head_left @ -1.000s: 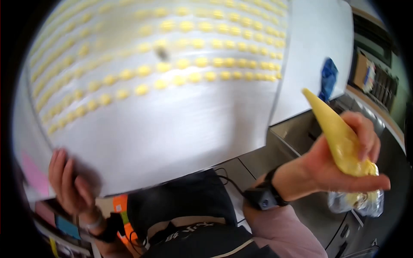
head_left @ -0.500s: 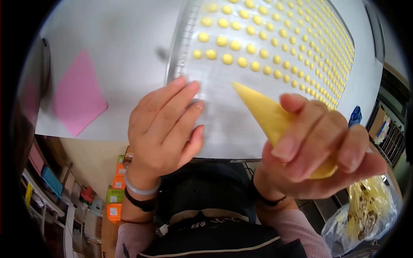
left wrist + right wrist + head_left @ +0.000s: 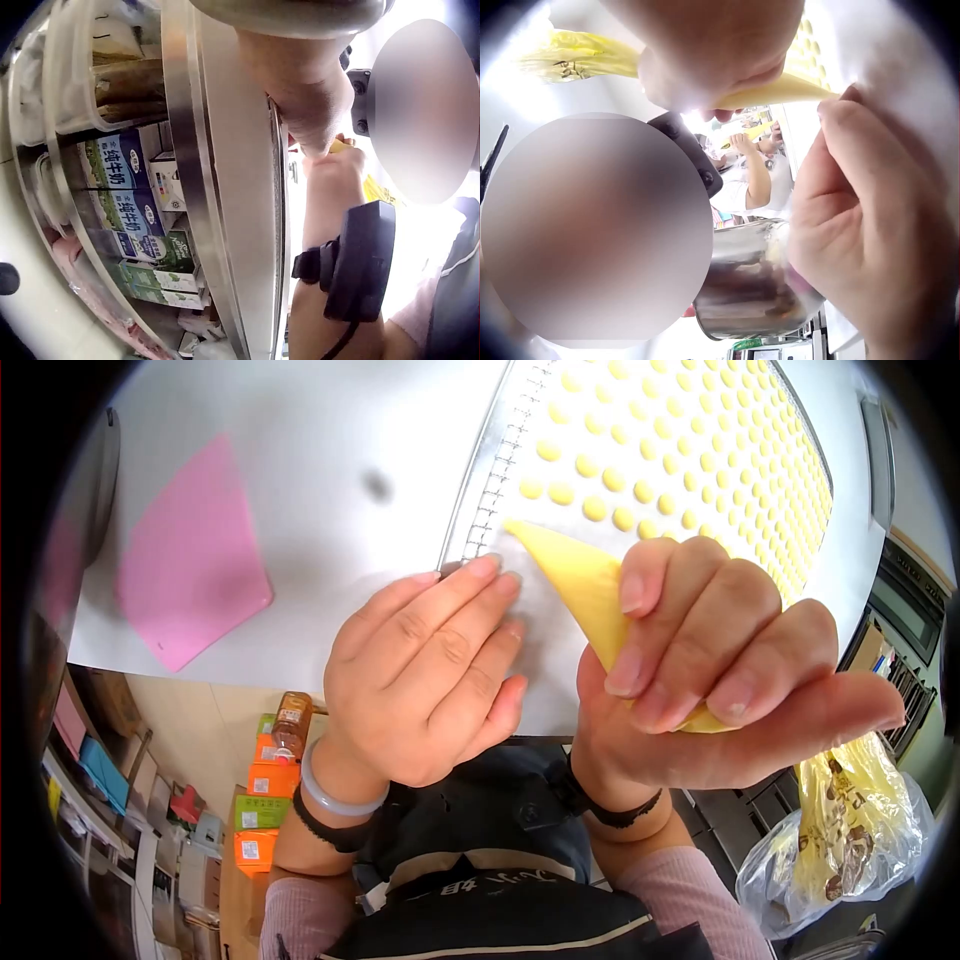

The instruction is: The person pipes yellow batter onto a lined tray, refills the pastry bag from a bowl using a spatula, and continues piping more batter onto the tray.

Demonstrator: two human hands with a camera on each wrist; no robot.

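Observation:
My right hand [image 3: 720, 645] grips a piping bag [image 3: 572, 578] full of smooth yellow batter, fingers curled round its upper part. The bag's pointed tip aims left, just below the nearest row of yellow dots [image 3: 594, 510]. These dots stand in several rows on a pale sheet lining a tray [image 3: 490, 490] with a wire-like edge. Fingers straight and close together, my left hand [image 3: 430, 660] rests at the tray's near left side, fingertips by its edge. In the right wrist view, the left fingertips come close to the tip of the bag [image 3: 795, 91].
A pink sheet [image 3: 195, 565] lies left on the white table [image 3: 340, 420]. Below at left are orange and green boxes [image 3: 262, 812] and a bottle [image 3: 291, 725]. The yellow plastic bag end [image 3: 850, 820] hangs at right. A steel pot [image 3: 742, 277] and another person [image 3: 739, 187] appear behind.
My left hand has come from the tray's far left to its near left side, beside the right hand. The piping bag has swung in over the tray, its tip shifting left. The view has turned.

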